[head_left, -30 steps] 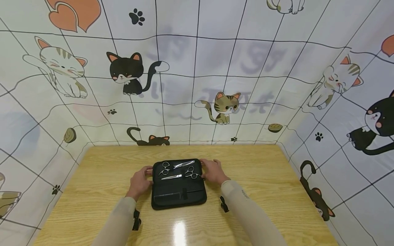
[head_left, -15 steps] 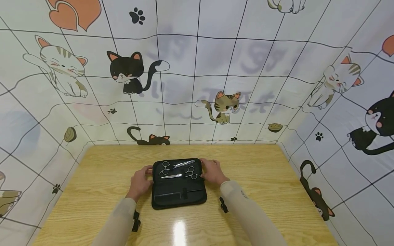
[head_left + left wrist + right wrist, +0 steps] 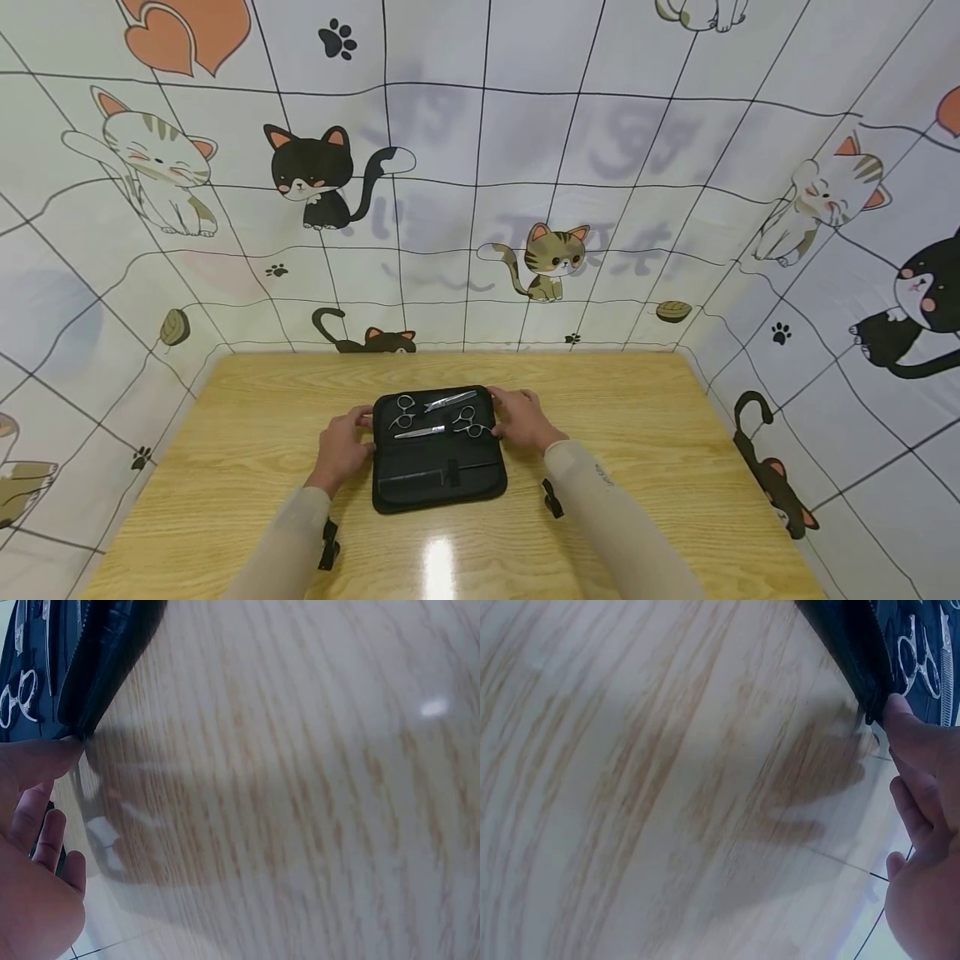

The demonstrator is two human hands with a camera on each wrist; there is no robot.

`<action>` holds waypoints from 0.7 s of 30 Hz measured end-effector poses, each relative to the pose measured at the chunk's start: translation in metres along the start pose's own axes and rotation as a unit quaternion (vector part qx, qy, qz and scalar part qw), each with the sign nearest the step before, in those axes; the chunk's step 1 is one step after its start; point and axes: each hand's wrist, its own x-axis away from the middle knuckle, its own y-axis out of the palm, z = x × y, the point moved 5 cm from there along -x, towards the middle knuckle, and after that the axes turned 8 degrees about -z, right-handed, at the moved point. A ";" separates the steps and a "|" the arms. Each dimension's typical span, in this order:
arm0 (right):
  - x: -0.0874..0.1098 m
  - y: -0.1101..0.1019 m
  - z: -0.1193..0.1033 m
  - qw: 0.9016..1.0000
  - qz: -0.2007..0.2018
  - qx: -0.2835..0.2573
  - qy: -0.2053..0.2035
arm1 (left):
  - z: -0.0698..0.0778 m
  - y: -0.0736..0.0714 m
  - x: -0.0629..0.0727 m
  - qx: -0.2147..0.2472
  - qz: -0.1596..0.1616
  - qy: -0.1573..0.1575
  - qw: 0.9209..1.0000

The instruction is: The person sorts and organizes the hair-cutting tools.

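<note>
Tabletop (image 3: pixel 615 400) looks smooth & glossy, so low friction might let things skid. Black case (image 3: pixel 440 450) lies unfolded on it, approx. mid-width, btwn both hands. Main risk, I'd judge: case sags or folds at its middle if raised, since both hands sit by the far half & the near half gets no support from them. Uneven pull L vs. R could also twist it or slew it sideways.

L hand (image 3: pixel 345 447) pinches the L side edge, thumb at the rim, other fingers partly hidden; R hand (image 3: pixel 523 419) does likewise on the R side, close to the far corner. Both hold the edge only, so a slip could drop a side. Far scissors (image 3: pixel 450 402) & near scissors (image 3: pixel 423 432) lie on the case's far half; can't tell how firmly they're fixed, so a steep tilt might slide them out.

Orientation: case's fold runs approx. L–R; long axis prob. runs near–far, tho foreshortening makes that hard to call. It's turned a touch, R side a bit farther off. Far scissors' tips point R & slightly away; near scissors' tips point L, rings by the R thumb.
</note>
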 end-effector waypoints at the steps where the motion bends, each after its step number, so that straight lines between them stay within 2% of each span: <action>1: 0.000 0.000 0.000 1.000 -0.001 -0.002 0.000 | 0.000 0.000 0.000 -0.001 -0.001 0.000 1.000; 10: 0.002 -0.001 0.002 1.000 0.008 -0.013 0.007 | 0.002 -0.001 0.004 -0.013 0.001 0.012 1.000; 21: 0.003 -0.001 -0.001 0.999 0.011 0.037 -0.003 | 0.002 0.002 0.005 -0.037 0.000 0.031 0.999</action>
